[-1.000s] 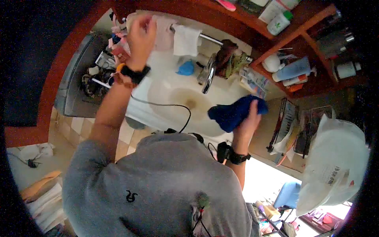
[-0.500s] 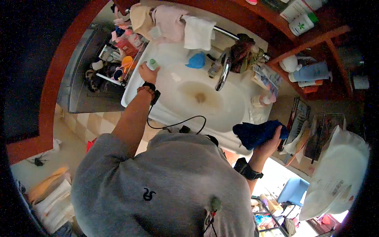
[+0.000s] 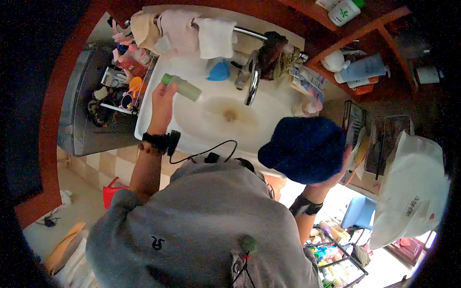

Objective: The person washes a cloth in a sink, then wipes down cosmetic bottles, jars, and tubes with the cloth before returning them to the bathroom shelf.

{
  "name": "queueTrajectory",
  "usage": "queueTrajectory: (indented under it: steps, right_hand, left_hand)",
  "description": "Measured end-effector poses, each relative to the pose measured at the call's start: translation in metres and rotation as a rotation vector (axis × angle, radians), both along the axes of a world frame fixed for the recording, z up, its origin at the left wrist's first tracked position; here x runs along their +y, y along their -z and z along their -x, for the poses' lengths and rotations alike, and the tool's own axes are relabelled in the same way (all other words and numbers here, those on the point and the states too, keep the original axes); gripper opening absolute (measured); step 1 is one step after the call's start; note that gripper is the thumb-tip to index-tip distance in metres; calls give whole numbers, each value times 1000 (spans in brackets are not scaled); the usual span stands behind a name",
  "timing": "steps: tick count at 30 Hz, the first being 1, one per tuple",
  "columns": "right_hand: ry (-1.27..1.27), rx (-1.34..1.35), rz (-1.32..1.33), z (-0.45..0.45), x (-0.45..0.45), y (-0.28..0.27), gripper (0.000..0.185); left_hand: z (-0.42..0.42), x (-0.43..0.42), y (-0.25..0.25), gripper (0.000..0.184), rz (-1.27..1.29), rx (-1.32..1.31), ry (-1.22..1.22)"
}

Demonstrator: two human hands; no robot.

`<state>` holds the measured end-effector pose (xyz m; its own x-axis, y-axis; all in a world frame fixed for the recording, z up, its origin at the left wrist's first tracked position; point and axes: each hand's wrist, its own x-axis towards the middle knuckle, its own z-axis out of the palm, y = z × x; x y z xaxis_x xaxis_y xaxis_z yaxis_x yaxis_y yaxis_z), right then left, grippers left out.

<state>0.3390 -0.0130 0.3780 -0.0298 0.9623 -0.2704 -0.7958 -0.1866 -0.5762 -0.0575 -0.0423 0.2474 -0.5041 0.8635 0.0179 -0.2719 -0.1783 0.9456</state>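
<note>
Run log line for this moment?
left hand: holds green bottle, over sink | right hand: holds navy cloth, grip mostly hidden

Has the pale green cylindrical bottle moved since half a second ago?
Yes: the bottle has moved rightward in view, closer to the curved chrome faucet.

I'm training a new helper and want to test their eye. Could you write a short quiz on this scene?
1. True or false: the left hand holds a green bottle.
2. Multiple choice: what colour is the fabric item in the right hand?
A) white
B) dark blue
C) orange
3. Fill in the blank: the metal faucet curves out over the ____.

Key:
1. True.
2. B.
3. Sink.
</note>
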Motion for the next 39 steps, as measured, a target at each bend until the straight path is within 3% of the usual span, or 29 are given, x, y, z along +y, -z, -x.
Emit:
queueTrajectory:
  steps: [2, 6, 9, 10, 12, 15, 16, 21, 24, 25, 27, 30, 31, 33, 34, 36, 37, 38, 39]
  right_hand:
    - [-321, 305, -234, -3, 3, -8, 58]
    - [-415, 164, -364, 40, -5, -33, 62]
    - [-425, -298, -562, 80, -12, -33, 64]
    - [-361, -673, -784, 91, -5, -27, 59]
    - [-131, -1110, -852, 98, -17, -24, 50]
    - [-32, -900, -724, 104, -9, -2, 37]
    - [14, -597, -522, 114, -9, -10, 37]
    - [-302, -771, -265, 99, 0, -19, 55]
    - [-571, -296, -20, 97, 13, -21, 55]
    - [-799, 4, -17, 87, 23, -5, 49]
    - [-756, -233, -402, 77, 11, 9, 53]
    - [-656, -687, -704, 69, 13, 3, 68]
    - [-438, -991, -905, 70, 16, 9, 66]
    - [-318, -559, -420, 81, 16, 2, 41]
    - [-180, -328, -217, 88, 15, -8, 34]
    - [-129, -662, -378, 88, 3, -39, 37]
    - [70, -796, -542, 99, 1, -35, 37]
    - [156, -716, -617, 107, 0, -35, 39]
    - [195, -658, -567, 111, 4, -38, 38]
  left_hand:
    - [-29, -5, -39, 38, -132, -135, 138]
    - [-92, 3, -109, 46, -179, -190, 432]
    - [-133, 13, -135, 44, -385, 583, 342]
    - [-145, 13, -143, 47, -399, 723, 245]
    - [-156, 21, -138, 46, -491, 811, 234]
    - [-154, 20, -140, 44, -467, 856, 330]
    - [-155, 20, -143, 44, -476, 872, 379]
    - [-153, 16, -131, 51, -405, 728, 408]
    - [-152, 15, -129, 52, -318, 454, 552]
    - [-152, 13, -135, 51, -311, 321, 638]
    - [-142, 23, -134, 52, -463, 437, 769]
    - [-141, 27, -146, 58, -398, 386, 865]
    - [-142, 30, -148, 61, -415, 389, 844]
    - [-156, 39, -142, 66, -557, 445, 651]
    - [-163, 40, -145, 68, -492, 382, 648]
    - [-180, 38, -148, 73, -356, 253, 648]
    - [-189, 38, -154, 70, -388, 222, 655]
    - [-195, 39, -160, 67, -419, 191, 661]
    - [-194, 44, -159, 65, -440, 319, 631]
